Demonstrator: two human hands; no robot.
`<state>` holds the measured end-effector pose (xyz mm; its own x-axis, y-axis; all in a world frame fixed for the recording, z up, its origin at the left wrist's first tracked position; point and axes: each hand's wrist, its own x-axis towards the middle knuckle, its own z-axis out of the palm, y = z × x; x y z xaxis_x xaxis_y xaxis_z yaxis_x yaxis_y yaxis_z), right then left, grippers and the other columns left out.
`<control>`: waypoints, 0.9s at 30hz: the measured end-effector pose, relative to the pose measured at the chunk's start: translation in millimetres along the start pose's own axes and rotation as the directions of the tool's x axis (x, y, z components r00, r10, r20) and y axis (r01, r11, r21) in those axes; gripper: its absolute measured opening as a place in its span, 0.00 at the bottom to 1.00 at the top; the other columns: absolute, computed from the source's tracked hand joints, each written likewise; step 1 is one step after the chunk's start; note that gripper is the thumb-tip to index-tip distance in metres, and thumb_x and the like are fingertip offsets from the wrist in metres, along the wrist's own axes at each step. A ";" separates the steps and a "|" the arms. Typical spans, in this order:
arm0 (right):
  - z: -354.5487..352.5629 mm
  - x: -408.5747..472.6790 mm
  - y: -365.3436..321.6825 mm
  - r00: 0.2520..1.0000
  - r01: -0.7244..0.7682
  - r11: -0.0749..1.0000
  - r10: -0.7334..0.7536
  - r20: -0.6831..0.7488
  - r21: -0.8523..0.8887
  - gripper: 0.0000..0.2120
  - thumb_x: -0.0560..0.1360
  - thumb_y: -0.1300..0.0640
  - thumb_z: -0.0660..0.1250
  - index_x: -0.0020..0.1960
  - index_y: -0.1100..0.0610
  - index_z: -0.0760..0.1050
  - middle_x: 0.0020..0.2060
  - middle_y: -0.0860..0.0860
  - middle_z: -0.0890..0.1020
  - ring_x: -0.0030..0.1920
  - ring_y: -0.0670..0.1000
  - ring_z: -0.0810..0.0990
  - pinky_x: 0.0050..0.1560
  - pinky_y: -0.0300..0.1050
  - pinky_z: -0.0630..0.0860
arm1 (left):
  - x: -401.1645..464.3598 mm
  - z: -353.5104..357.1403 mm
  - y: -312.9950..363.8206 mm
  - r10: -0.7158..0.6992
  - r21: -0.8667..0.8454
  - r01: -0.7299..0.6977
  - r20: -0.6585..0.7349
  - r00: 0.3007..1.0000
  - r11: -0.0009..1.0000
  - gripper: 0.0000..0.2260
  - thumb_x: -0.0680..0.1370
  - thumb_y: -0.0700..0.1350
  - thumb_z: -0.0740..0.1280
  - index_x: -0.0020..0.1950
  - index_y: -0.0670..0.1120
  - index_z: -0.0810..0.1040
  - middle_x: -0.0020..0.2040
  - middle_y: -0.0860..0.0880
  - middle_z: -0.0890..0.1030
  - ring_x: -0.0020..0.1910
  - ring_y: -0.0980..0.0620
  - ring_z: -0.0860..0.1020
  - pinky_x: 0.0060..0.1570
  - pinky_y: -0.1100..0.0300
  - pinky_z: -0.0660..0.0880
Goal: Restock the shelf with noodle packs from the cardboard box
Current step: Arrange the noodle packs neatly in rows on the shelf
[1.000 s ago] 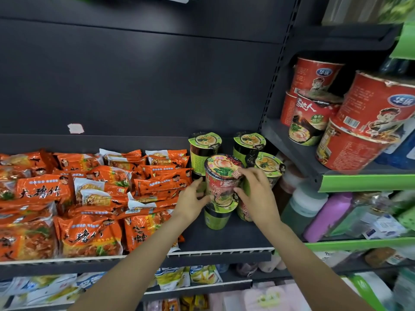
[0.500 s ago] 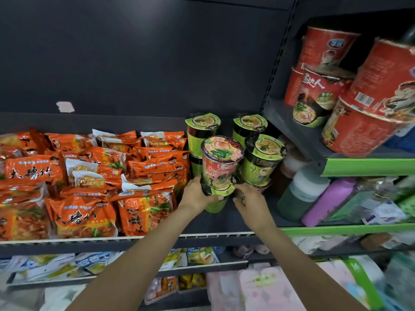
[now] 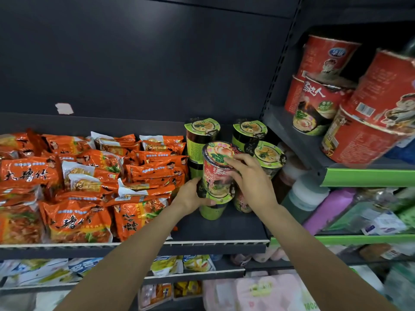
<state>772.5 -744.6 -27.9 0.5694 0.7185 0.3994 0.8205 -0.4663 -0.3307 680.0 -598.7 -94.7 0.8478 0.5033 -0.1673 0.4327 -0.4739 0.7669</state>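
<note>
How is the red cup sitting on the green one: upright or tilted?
Tilted. The red cup leans left atop the green cup; left hand steadies the join, right hand grips its top.

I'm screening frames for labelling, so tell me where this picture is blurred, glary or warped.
Head view: the red bowls at right smear with motion blur; glare streaks the orange packs; wide-angle bending tilts the shelf upright; the red cup between the left hand and right hand stays sharp.

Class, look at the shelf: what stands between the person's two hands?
In the head view, a red noodle cup stacked on a green cup; the left hand grips its base, the right hand its top.
</note>
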 end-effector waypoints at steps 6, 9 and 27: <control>-12.8 3.7 6.2 0.997 0.020 0.997 -0.026 0.072 0.071 0.18 0.78 0.64 0.62 0.66 0.54 0.73 0.66 0.51 0.72 0.67 0.51 0.69 0.67 0.44 0.67 | 5.9 -11.9 5.1 -0.004 0.020 0.002 0.112 0.994 1.000 0.40 0.71 0.45 0.74 0.76 0.42 0.55 0.75 0.45 0.61 0.73 0.47 0.61 0.69 0.58 0.60; -16.1 0.8 4.5 0.995 -0.009 0.999 0.004 0.096 0.054 0.19 0.77 0.60 0.65 0.67 0.52 0.72 0.67 0.49 0.71 0.68 0.49 0.67 0.66 0.49 0.70 | 2.7 -0.2 2.9 -0.036 -0.006 0.036 0.028 0.999 0.999 0.44 0.69 0.47 0.76 0.76 0.44 0.53 0.74 0.44 0.60 0.73 0.47 0.61 0.70 0.56 0.61; -20.2 4.3 8.2 0.992 0.014 0.988 -0.033 0.119 0.157 0.15 0.74 0.56 0.69 0.59 0.60 0.76 0.62 0.52 0.73 0.65 0.49 0.69 0.62 0.32 0.59 | 8.4 -4.7 7.0 -0.068 -0.011 0.069 0.019 0.997 0.998 0.43 0.67 0.47 0.77 0.74 0.41 0.56 0.72 0.44 0.66 0.71 0.45 0.65 0.69 0.54 0.65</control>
<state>782.8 -755.8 -11.6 0.5315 0.7899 0.3059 0.8104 -0.3692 -0.4549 688.7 -594.4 -87.9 0.8220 0.5204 -0.2313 0.4863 -0.4300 0.7606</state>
